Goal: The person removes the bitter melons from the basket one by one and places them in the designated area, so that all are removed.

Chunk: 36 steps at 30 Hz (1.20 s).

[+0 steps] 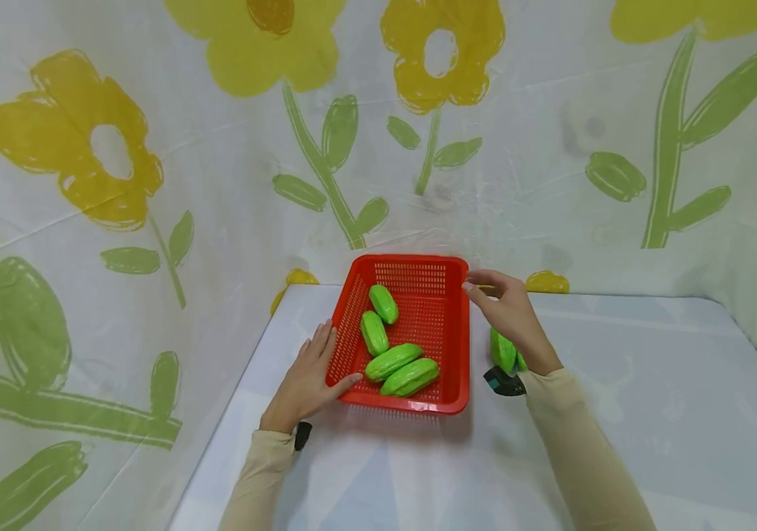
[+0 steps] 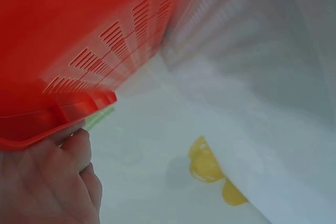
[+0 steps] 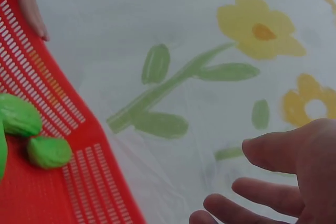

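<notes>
A red perforated basket with several bright green, ridged, gourd-like pieces inside is in the middle of the head view. My left hand grips its left rim, thumb inside and fingers along the outside. The left wrist view has this hand under the rim, fingertips partly hidden. Beside the far right rim is my right hand, thumb and fingers apart. The right wrist view shows the right hand with loosely bent fingers, holding nothing and away from the basket.
More green pieces lie right of the basket, partly hidden by the right wrist. A pale cloth covers the table. Flower-printed sheets hang behind and at the left. Dark wrist devices are on both wrists.
</notes>
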Available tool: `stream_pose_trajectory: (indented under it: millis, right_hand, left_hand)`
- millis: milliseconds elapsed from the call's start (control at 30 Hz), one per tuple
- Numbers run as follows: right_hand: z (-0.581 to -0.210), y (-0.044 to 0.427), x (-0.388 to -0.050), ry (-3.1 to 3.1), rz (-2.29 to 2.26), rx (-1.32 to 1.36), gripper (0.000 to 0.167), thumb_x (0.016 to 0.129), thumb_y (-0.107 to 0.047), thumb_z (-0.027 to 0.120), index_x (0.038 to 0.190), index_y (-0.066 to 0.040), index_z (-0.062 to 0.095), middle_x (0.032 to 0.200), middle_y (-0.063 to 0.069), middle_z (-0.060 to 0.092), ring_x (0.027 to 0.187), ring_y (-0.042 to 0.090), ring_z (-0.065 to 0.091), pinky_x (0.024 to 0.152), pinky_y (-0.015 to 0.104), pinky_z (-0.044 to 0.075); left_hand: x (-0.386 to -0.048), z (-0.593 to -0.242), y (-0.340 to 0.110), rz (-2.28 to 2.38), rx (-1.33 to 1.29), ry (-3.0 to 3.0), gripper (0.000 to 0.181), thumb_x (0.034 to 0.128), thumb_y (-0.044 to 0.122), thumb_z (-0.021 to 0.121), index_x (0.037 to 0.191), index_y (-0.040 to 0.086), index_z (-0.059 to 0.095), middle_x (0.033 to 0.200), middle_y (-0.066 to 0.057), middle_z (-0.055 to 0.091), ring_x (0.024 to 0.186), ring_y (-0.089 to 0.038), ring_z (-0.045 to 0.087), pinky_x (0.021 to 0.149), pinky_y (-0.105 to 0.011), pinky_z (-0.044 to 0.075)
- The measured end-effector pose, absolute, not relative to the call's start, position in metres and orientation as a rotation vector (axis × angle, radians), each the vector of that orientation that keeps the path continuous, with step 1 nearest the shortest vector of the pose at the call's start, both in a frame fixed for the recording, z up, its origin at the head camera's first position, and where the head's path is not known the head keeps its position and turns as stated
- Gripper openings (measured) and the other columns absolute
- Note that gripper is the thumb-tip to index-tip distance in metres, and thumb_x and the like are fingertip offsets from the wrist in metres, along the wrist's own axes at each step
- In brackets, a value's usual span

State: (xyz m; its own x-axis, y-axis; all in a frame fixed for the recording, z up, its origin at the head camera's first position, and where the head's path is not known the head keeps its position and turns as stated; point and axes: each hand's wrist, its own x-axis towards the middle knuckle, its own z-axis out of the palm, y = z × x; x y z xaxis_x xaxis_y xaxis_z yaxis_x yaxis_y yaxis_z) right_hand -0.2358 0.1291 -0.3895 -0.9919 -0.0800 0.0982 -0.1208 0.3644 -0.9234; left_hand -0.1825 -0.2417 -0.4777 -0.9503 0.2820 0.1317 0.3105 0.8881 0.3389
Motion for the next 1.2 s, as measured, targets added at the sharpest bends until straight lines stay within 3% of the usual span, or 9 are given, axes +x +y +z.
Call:
stream_pose_trajectory:
  millis: [333,567,1200]
  right_hand:
    - [-0.39,0.09,-0.254,-2.581,1.696,0.313,0.045,0.103,-0.028,0.064,0.14,-0.005,0.062,0.138,0.019,0.065,0.12,0.039,0.063,0.099,0.05,0.057]
    - [-0.398,0.065,-0.265,-2.645,1.65,0.367,0.046,0.102,-0.028,0.065,0.14,-0.002,0.061,0.137,0.021,0.065,0.123,0.039,0.065,0.106,0.053,0.054]
    - [-0.436,0.016,-0.284,-2.811,1.637,0.35,0.045,0.102,-0.027,0.065,0.139,-0.002,0.061,0.136,0.018,0.065,0.125,0.034,0.062,0.105,0.05,0.054]
  left_hand:
    - [-0.183,-0.475,-0.244,-0.502,-0.488,-2.981,0.105,0.0925,0.067,0.059,0.163,0.0,0.021,0.174,-0.016,0.016,0.163,-0.034,0.014,0.132,-0.055,0.018]
    - [-0.183,-0.474,-0.244,-0.498,-0.509,-2.983,0.105,0.0922,0.068,0.058,0.163,-0.001,0.022,0.174,-0.017,0.016,0.163,-0.035,0.015,0.131,-0.056,0.02]
    - [-0.183,-0.474,-0.243,-0.486,-0.508,-2.984,0.116,0.0853,0.078,0.059,0.163,0.0,0.023,0.174,-0.016,0.019,0.162,-0.036,0.018,0.131,-0.056,0.022]
